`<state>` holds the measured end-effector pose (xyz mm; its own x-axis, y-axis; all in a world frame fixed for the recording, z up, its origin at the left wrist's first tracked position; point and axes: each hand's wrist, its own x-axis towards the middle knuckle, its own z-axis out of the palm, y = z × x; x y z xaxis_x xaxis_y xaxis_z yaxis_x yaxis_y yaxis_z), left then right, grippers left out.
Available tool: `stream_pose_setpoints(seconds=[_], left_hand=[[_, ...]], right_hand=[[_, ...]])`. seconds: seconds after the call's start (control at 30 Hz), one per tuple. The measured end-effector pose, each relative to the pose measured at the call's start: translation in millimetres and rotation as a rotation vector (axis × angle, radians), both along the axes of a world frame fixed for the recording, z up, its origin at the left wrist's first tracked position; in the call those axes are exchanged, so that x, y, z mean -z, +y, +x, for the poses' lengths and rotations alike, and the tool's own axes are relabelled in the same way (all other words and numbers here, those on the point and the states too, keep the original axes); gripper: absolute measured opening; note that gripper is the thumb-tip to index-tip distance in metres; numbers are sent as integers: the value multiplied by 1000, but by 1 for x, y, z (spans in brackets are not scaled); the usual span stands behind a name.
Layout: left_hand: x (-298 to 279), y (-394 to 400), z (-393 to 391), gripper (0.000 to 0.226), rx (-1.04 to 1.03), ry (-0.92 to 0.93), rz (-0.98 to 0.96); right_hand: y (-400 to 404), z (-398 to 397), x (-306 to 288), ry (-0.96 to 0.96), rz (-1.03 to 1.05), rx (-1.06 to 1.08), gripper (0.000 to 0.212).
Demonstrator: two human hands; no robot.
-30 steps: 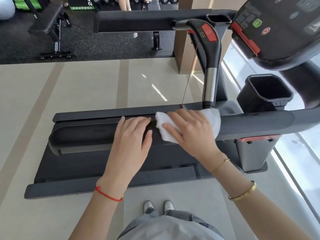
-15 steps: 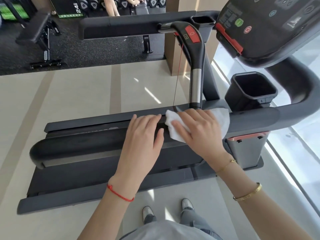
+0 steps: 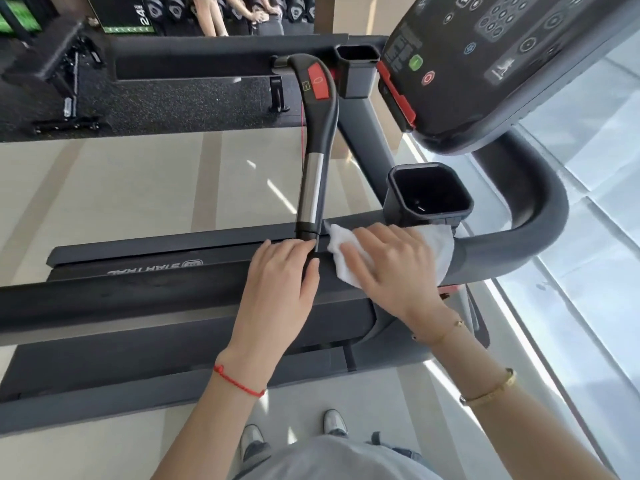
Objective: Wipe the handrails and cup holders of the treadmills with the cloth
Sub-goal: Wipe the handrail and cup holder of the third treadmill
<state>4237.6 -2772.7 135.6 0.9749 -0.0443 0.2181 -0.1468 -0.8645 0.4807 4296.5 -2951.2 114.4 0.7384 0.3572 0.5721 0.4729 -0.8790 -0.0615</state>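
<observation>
1. Right now your right hand (image 3: 391, 268) lies flat on the white cloth (image 3: 440, 251), fingers spread and nearly straight, pressing it down onto the near handrail (image 3: 145, 299) rather than pinching it. That open palm spreads the pressure, which probably suits a long rounded bar.
2. Your left hand (image 3: 277, 292) rests on the same rail just beside the cloth, fingers together and draped over the far edge, thumb on the near side. It holds no cloth; it looks like a brace that steadies you while the other hand works.
3. The cloth wraps over the top of the rail where the straight part meets the curved bend (image 3: 540, 216) rising toward the console (image 3: 502, 64). One corner pokes out toward the upright grip (image 3: 313, 174), whose base sits right by your left fingertips.
4. The nearer cup holder (image 3: 429, 195) stands directly behind the cloth, close to it; whether the cloth touches its wall cannot be told. A second cup holder (image 3: 356, 67) sits farther back, on the far side of the console.
5. In my judgement you are mid-way along this rail, with the bend and both holders not yet covered.
6. Mind the upright grip: a sideways sweep could snag the loose corner against its base, so gather the cloth under your palm first.
</observation>
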Motion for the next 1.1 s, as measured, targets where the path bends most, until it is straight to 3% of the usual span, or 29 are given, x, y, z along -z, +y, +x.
stream_pose_setpoints(seconds=[0.13, 0.33, 0.63, 0.87, 1.1], left_hand=[[2, -13, 3, 29, -41, -12, 25], [4, -20, 4, 26, -80, -38, 30], [2, -9, -1, 25, -89, -101, 8], [-1, 51, -27, 27, -219, -154, 19], [0, 158, -62, 26, -349, -171, 56]], right_hand=[[-38, -5, 10, -56, -69, -177, 34], [-50, 16, -5, -53, 55, 60, 43], [-29, 1, 4, -13, -78, -182, 38], [46, -6, -1, 52, -176, -302, 43], [141, -23, -4, 35, -206, -275, 43]])
